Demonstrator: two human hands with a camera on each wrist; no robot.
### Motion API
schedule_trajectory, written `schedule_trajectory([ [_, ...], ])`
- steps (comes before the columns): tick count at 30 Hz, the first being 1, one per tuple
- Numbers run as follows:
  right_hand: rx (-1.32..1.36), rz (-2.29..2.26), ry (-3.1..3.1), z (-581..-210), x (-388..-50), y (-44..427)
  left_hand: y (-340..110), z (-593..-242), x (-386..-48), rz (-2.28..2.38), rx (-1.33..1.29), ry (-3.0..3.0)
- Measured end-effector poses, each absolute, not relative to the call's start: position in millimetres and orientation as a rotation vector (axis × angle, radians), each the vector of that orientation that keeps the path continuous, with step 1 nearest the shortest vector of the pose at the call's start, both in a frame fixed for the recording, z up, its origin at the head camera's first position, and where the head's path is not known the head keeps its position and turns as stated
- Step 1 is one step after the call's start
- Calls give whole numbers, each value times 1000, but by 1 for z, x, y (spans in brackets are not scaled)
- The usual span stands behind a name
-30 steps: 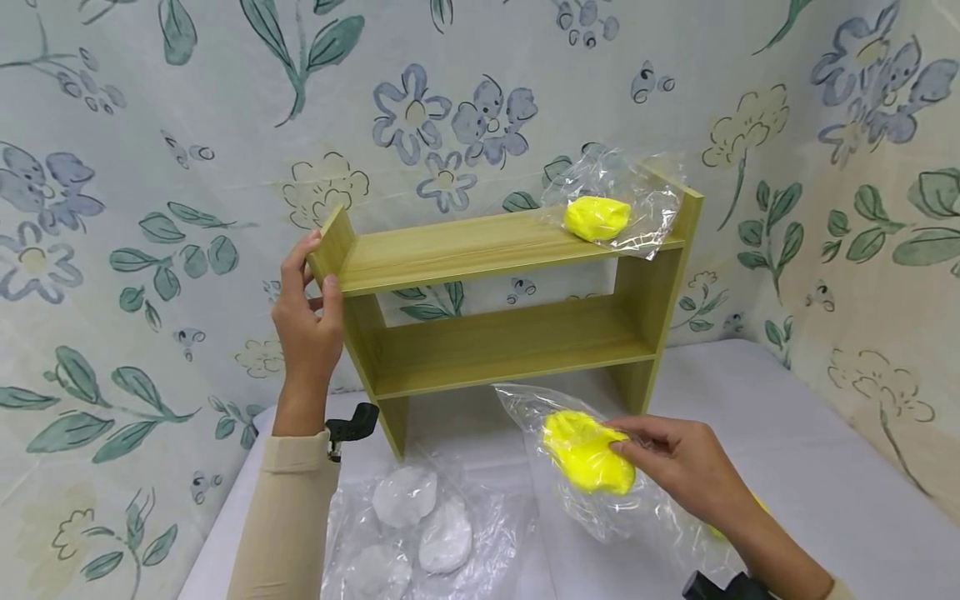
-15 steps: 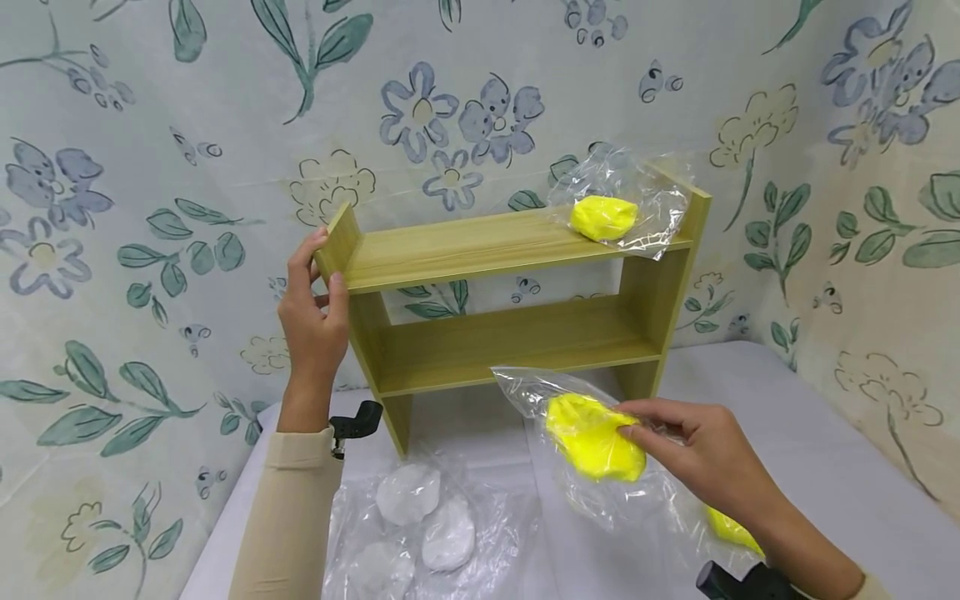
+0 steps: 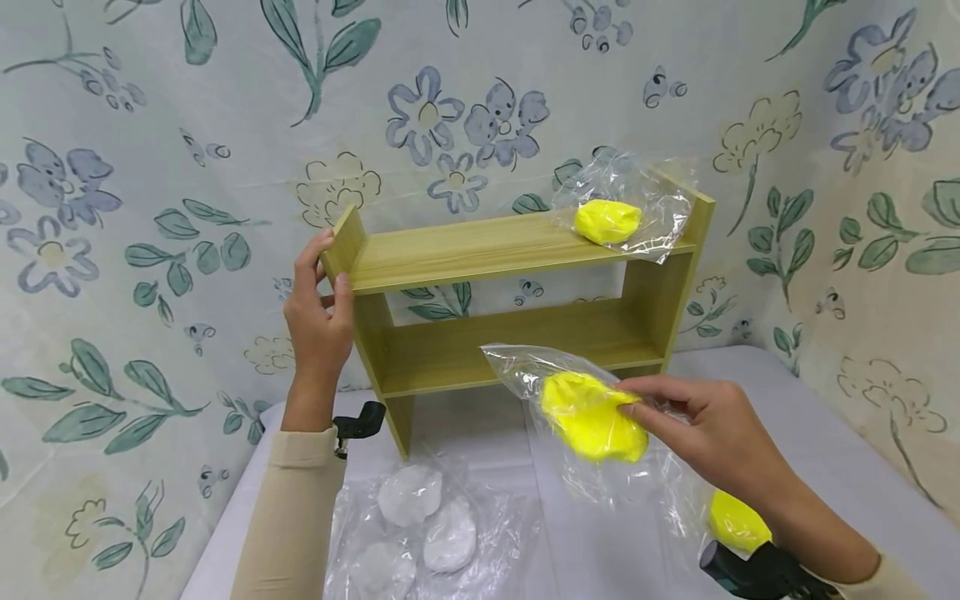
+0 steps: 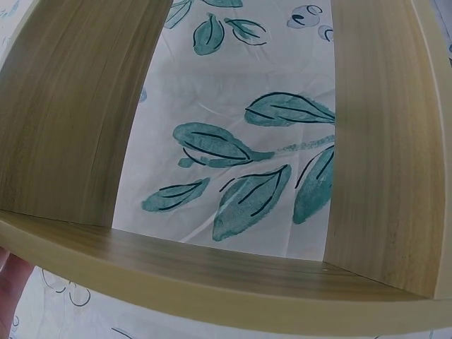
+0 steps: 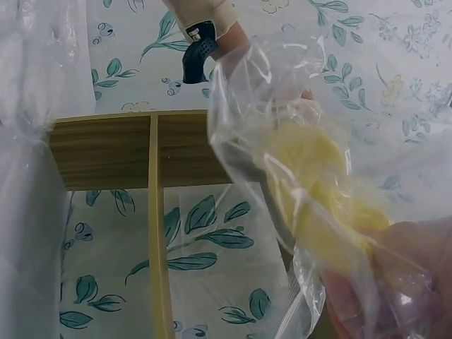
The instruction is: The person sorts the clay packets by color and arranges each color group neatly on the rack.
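A small two-tier wooden shelf (image 3: 450,242) stands upright on the table. My left hand (image 3: 318,317) grips the top of its left side panel, fingers behind and thumb in front. My right hand (image 3: 712,425) pinches a clear plastic bag with a yellow clay-like lump (image 3: 592,417) inside, held in front of the lower board. In the right wrist view, the bag's clear film (image 5: 233,120) covers part of the shelf. Another bagged yellow lump (image 3: 607,221) lies on the right end of the top board. The left wrist view looks through the shelf frame (image 4: 388,141).
Clear bags with several white round lumps (image 3: 450,533) lie on the white-covered table (image 3: 615,550) in front of the shelf. One more yellow lump (image 3: 738,521) sits at the right, partly behind my right forearm. Floral cloth (image 3: 465,108) hangs behind and at the right.
My right hand has risen a little with the bagged yellow lump, uncovering more of the yellow lump on the table. My left hand keeps its hold on the shelf.
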State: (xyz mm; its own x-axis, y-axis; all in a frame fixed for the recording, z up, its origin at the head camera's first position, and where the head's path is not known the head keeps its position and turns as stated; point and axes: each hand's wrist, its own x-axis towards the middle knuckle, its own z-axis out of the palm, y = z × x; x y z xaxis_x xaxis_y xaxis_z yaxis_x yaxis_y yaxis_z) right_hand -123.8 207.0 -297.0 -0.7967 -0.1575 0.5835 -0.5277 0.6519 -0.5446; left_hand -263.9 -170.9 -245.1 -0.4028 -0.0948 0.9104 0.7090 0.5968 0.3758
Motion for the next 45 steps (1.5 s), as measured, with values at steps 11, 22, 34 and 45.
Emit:
schedule_trajectory([
  [11,594,1000,-2313,-275,-124,204,-180,-255,-283,-971,-513,-1795],
  [22,627,983,-2266,-257,-122,200,-184,-255,-283,-967,-495,-1796],
  [34,697,971,-2175,-226,-118,197,-183,-255,-283,-962,-497,-1802],
  [45,698,966,-2136,-201,-122,188,-183,-255,-282,-982,-493,-1799],
])
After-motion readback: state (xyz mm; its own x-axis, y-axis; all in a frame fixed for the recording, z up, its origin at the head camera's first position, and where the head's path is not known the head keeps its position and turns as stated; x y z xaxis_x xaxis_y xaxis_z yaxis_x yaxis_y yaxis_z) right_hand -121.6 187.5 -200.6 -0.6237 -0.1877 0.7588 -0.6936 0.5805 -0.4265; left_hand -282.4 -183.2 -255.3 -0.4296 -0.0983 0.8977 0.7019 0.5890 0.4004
